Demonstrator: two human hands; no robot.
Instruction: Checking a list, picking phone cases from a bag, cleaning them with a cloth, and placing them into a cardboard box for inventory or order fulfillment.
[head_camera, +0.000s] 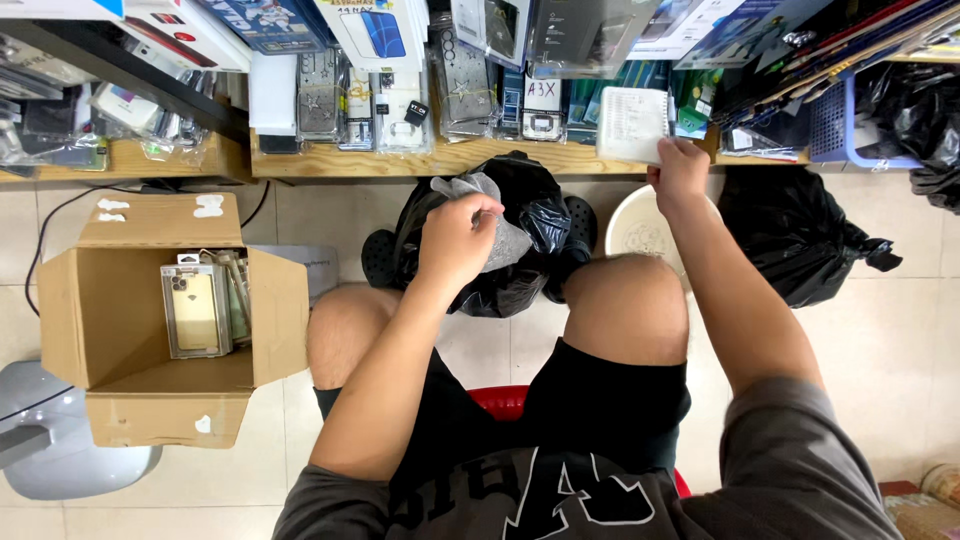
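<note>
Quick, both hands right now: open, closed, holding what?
Left hand: closed on a crumpled clear plastic wrapper over the black bag.
Right hand: closed on a white packet.

Head camera, steeply downward, close

Phone-accessory shop, packaged cases (400, 90) on shelf (420, 160)
</note>
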